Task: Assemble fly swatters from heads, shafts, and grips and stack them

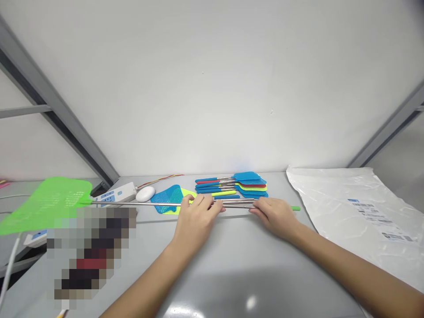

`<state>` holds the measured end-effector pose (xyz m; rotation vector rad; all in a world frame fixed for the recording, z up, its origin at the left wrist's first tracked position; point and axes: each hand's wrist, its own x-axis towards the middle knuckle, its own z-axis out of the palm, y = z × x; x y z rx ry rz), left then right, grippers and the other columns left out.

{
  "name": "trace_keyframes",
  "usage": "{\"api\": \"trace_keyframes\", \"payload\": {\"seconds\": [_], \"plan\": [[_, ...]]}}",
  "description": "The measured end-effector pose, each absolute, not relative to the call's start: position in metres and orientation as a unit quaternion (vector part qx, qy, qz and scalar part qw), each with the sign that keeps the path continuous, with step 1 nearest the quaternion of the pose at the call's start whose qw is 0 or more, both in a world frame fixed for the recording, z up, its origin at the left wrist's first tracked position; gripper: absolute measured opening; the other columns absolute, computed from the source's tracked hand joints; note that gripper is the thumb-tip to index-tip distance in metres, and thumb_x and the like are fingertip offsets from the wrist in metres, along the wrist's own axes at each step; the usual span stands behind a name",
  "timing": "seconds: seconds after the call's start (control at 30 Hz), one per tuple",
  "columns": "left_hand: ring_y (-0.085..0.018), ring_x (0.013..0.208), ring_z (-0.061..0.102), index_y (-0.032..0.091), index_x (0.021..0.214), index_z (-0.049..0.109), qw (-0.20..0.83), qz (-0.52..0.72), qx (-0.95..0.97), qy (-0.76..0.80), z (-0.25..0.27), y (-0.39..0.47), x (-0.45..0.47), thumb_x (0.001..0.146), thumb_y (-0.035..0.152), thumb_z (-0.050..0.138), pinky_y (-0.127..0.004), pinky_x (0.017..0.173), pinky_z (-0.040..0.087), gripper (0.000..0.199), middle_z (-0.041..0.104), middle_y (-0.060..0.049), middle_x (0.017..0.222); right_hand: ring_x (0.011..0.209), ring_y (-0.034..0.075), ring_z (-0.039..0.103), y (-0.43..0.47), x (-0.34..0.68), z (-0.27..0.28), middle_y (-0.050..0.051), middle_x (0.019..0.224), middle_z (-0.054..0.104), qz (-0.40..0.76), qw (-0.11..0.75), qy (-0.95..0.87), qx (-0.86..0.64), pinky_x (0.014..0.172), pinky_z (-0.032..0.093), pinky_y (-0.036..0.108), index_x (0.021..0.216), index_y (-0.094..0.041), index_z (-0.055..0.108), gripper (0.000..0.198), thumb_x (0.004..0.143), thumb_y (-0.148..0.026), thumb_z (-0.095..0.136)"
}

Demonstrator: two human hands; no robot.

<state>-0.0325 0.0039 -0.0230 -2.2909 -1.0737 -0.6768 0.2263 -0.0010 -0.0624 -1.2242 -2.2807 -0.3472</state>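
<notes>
Left grip (195,216) held the green swatter (54,205), fingers curled over its metal rod. Right grip (276,216) was closed on the same rod near the handle end, green tip poking out on its far right. Swatter ran roughly level through both; its head hung well left of left grip. Gap between grips, only rods showing there.

Just left of and beyond left grip: blue swatter (167,198) overlapping yellow swatter (189,193), both flat on the counter (232,265). Beyond both grips: swatter stack (251,187), mostly blue with some red and yellow, heads to the right. Farther left of left grip: white puck (145,193) just beside power strip (115,194). Right of right grip: white bag (361,221) with label, lying flat.
</notes>
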Motion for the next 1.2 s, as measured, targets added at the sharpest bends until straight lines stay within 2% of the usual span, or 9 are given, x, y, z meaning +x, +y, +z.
{"api": "trace_keyframes", "payload": {"seconds": [0.17,0.43,0.63,0.83,1.07,1.2], "plan": [[-0.015,0.072,0.048,0.022,0.082,0.058,0.261,-0.240,-0.849,-0.392,-0.019,0.004,-0.040,0.093,0.024,0.049,-0.036,0.077,0.027,0.014,0.058,0.000,0.073,0.059,0.011,0.052,-0.001,0.224,-0.064,0.000,0.069,0.061,-0.141,0.238,-0.853,-0.443,0.054,0.027,0.025,0.078,-0.019,0.053,0.030,0.098,-0.033,0.036],[-0.015,0.069,0.047,0.022,0.080,0.057,0.288,-0.233,-0.838,-0.401,-0.009,0.008,-0.062,0.094,0.028,0.049,-0.037,0.078,0.026,0.017,0.057,0.001,0.068,0.053,0.010,0.047,0.007,0.240,-0.067,-0.001,0.062,0.056,-0.195,0.241,-0.840,-0.445,0.052,0.023,0.026,0.069,-0.020,0.047,0.028,0.095,-0.024,0.038],[-0.015,0.069,0.047,0.022,0.077,0.056,0.297,-0.230,-0.830,-0.412,-0.002,0.012,-0.075,0.094,0.029,0.048,-0.037,0.078,0.025,0.020,0.057,0.002,0.067,0.049,0.010,0.041,0.009,0.251,-0.063,-0.003,0.056,0.051,-0.218,0.233,-0.832,-0.453,0.050,0.019,0.027,0.065,-0.020,0.045,0.029,0.093,-0.023,0.040],[-0.015,0.066,0.047,0.024,0.080,0.058,0.311,-0.241,-0.824,-0.407,0.004,0.014,-0.084,0.092,0.031,0.052,-0.037,0.079,0.026,0.016,0.056,0.003,0.064,0.049,0.010,0.041,0.010,0.254,-0.059,-0.003,0.055,0.051,-0.233,0.238,-0.828,-0.450,0.050,0.018,0.027,0.064,-0.020,0.046,0.028,0.091,-0.022,0.040],[-0.015,0.070,0.051,0.022,0.083,0.059,0.297,-0.281,-0.818,-0.405,-0.007,0.010,-0.068,0.092,0.030,0.053,-0.039,0.084,0.028,0.013,0.061,0.001,0.071,0.046,0.009,0.039,0.006,0.251,-0.057,-0.003,0.052,0.050,-0.213,0.245,-0.819,-0.474,0.049,0.017,0.026,0.063,-0.019,0.046,0.026,0.088,-0.021,0.043],[-0.015,0.070,0.050,0.022,0.082,0.058,0.292,-0.277,-0.827,-0.392,-0.015,0.000,-0.042,0.092,0.035,0.052,-0.043,0.089,0.025,0.018,0.060,0.002,0.070,0.047,0.009,0.040,0.000,0.238,-0.058,-0.003,0.054,0.053,-0.211,0.252,-0.828,-0.454,0.049,0.017,0.026,0.064,-0.019,0.047,0.027,0.090,-0.024,0.044]]}}
